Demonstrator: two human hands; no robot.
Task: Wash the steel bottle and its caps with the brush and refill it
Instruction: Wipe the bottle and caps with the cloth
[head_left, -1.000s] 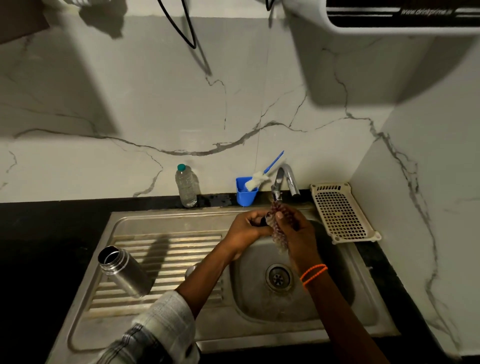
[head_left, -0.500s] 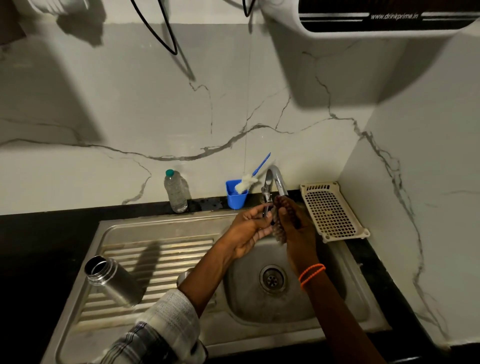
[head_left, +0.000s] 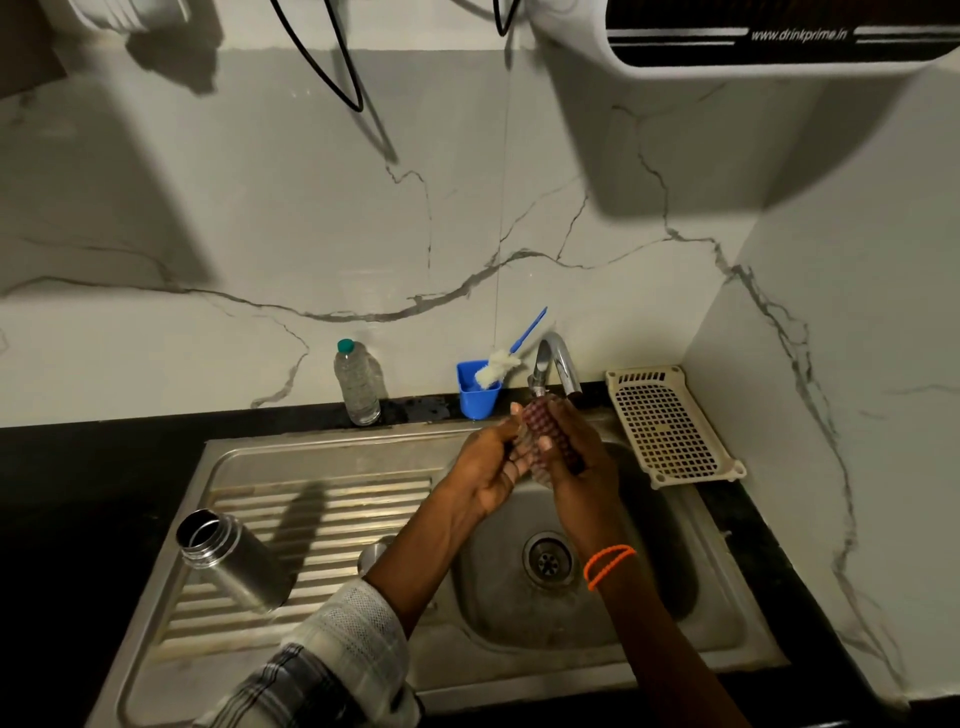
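The open steel bottle (head_left: 234, 564) lies tilted on the drainboard at the left, mouth toward the back left. A steel cap (head_left: 375, 555) sits on the drainboard, partly hidden by my left forearm. The white-headed brush (head_left: 501, 364) with a blue handle stands in a blue cup (head_left: 477, 397) behind the sink. Under the tap spout (head_left: 540, 371), my left hand (head_left: 491, 465) and my right hand (head_left: 579, 470) both hold a reddish checkered mesh scrubber (head_left: 540, 423). My right thumb presses on its front. Whether water is running is unclear.
The steel sink (head_left: 727, 613) has its drain (head_left: 548, 558) below my hands. A clear plastic bottle (head_left: 357, 382) with a green cap stands at the wall. A cream perforated tray (head_left: 670, 428) lies right of the tap. A water purifier (head_left: 779, 36) hangs above.
My hands have lifted the mesh scrubber closer to the spout and turned it more upright. The bottle, cap and brush have stayed put.
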